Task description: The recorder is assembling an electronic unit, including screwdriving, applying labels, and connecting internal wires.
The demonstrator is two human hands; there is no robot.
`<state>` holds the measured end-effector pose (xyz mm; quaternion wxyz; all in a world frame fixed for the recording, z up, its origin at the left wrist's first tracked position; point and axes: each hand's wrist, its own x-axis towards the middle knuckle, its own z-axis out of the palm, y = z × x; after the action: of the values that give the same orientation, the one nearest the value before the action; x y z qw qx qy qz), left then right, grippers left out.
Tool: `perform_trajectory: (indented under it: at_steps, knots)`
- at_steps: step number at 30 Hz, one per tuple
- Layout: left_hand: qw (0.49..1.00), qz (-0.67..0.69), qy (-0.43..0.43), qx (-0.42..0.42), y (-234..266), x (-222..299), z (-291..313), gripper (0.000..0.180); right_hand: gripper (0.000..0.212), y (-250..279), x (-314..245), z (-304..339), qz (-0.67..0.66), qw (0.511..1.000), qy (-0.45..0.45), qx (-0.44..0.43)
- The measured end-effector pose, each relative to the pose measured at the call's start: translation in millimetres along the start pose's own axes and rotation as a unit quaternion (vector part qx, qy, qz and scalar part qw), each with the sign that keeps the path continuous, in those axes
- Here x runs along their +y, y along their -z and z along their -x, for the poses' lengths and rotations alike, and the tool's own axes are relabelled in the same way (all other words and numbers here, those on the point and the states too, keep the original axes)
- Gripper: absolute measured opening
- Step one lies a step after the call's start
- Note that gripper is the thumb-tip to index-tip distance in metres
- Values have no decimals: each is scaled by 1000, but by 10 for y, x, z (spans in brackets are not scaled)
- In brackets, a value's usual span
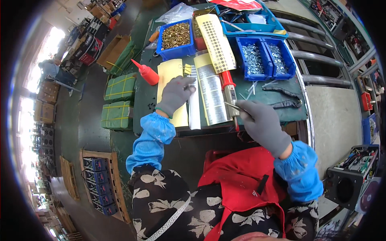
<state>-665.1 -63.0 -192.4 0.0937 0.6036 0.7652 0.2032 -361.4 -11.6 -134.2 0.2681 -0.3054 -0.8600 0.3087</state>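
Observation:
My left hand (175, 95), in a grey glove, lies over the yellow backing sheet (168, 71), its fingers slightly apart and reaching onto a narrow white-and-silver strip (194, 105). No held object shows there. My right hand (265, 123), also gloved in grey, is closed around tweezers (233, 106) that point left. Below the tweezers' tip is a red-and-grey handheld tool (230, 94), partly hidden by the hand. Left of it lies a sheet of silver labels (212, 94) on yellow backing. A yellow sheet with rows of dark round stickers (217, 42) overlaps its upper end.
On the green bench (146, 94) stand a red squeeze bottle (148, 74), a blue bin of brass-coloured parts (177, 51) and blue bins of silver screws (252, 58). A black strap (285, 103) lies at right, beside a roller conveyor (317, 58). Wrapped green packages (117, 116) sit left.

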Motion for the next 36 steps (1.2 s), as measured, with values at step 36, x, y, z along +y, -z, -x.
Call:
perform_trajectory:
  at_steps: [36]
  knots:
    - [998,51,18,-18,-37,-89,-29,39,18,-850,145,-1226,239,959,68,-139]
